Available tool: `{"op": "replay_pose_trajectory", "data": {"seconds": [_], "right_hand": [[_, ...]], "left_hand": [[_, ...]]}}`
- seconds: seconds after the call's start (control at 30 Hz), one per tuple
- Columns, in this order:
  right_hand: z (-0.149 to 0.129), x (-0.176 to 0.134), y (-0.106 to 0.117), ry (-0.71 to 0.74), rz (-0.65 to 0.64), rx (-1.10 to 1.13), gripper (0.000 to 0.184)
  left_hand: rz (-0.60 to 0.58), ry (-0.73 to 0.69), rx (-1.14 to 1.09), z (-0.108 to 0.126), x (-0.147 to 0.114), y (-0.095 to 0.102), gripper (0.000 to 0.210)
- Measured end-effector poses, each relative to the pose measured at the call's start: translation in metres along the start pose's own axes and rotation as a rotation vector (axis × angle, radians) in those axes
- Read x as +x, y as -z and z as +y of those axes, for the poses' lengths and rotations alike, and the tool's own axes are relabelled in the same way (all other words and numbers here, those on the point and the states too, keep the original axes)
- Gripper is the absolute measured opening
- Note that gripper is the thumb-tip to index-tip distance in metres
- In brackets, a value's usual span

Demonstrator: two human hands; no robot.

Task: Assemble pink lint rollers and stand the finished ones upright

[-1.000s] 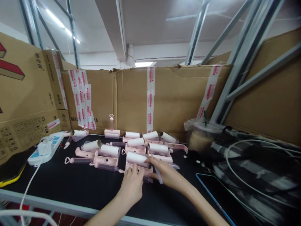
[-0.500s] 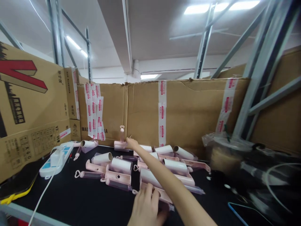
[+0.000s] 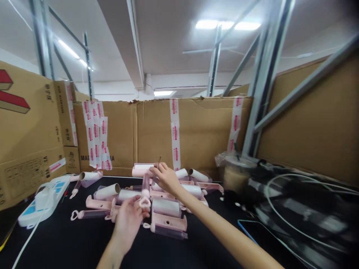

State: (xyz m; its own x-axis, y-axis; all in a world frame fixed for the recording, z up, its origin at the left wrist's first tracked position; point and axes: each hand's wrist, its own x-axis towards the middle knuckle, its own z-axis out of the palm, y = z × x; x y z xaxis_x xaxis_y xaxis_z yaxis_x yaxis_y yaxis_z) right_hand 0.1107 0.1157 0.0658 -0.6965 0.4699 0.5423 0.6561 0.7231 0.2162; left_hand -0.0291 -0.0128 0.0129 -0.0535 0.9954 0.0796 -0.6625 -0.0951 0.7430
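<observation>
Starting at the power strip [image 3: 45, 201], we have our left hand [image 3: 129, 216] to its right, fingers half curled by the handle [image 3: 145, 192] of the pink roller [image 3: 139, 172]; whether they grip, we cannot tell. Farther right of the strip, our right hand [image 3: 166, 180] pinches the roller's end.

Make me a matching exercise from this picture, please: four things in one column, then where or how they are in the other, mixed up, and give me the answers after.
Things:
1. Power strip
2. Highest pink roller in the picture
3. Lidded cup
4. Dark flat device

Places and states:
A. Beige inside, at the right
B. Edged in blue, at the front right
C. At the left hand and right hand
D. White with blue panels, at the far left

Right pairs: 1-D, 2-C, 3-A, 4-B
</observation>
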Motion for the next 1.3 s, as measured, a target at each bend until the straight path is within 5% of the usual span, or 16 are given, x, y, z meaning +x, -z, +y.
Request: {"op": "replay_pose_trajectory", "data": {"seconds": [0.13, 0.23, 0.37, 0.47, 0.53, 0.63, 0.77, 0.93, 1.0, 1.17, 1.3], "right_hand": [[0.009, -0.061, 0.032, 0.172, 0.076, 0.060, 0.029], [0.021, -0.095, 0.045, 0.229, 0.100, 0.216, 0.025], [0.033, -0.119, 0.045, 0.112, 0.356, 0.521, 0.033], [0.031, -0.124, 0.039, -0.207, 0.604, 0.812, 0.034], [0.029, -0.124, 0.037, -0.354, 0.549, 0.962, 0.037], [0.029, -0.124, 0.041, -0.320, 0.296, 1.117, 0.044], [0.029, -0.126, 0.043, -0.365, 0.117, 1.233, 0.045], [0.024, -0.126, 0.044, -0.223, -0.169, 1.136, 0.050], [0.029, -0.129, 0.051, -0.253, -0.141, 1.117, 0.050], [0.061, -0.160, 0.064, -0.620, 0.256, 0.902, 0.051], [0.067, -0.203, 0.054, -0.761, 0.170, 0.730, 0.064]], "left_hand": [[-0.303, 0.317, -0.142, 0.014, 0.007, -0.023, 0.057], [-0.327, 0.396, -0.069, 0.003, 0.011, -0.044, 0.053], [-0.219, 0.394, 0.002, -0.013, 0.021, -0.056, 0.046], [-0.176, 0.331, 0.051, -0.018, 0.027, -0.059, 0.043], [-0.206, 0.367, 0.123, -0.022, 0.029, -0.058, 0.043], [-0.222, 0.486, 0.284, -0.033, 0.028, -0.054, 0.048], [-0.263, 0.521, 0.509, -0.043, 0.018, -0.046, 0.042], [-0.424, 0.587, 0.654, -0.043, 0.002, -0.041, 0.036], [-0.428, 0.572, 0.664, -0.038, 0.002, -0.036, 0.037], [-0.224, 0.357, 0.448, -0.026, 0.015, -0.026, 0.041], [-0.140, 0.271, 0.255, -0.027, 0.020, -0.033, 0.046]]}}
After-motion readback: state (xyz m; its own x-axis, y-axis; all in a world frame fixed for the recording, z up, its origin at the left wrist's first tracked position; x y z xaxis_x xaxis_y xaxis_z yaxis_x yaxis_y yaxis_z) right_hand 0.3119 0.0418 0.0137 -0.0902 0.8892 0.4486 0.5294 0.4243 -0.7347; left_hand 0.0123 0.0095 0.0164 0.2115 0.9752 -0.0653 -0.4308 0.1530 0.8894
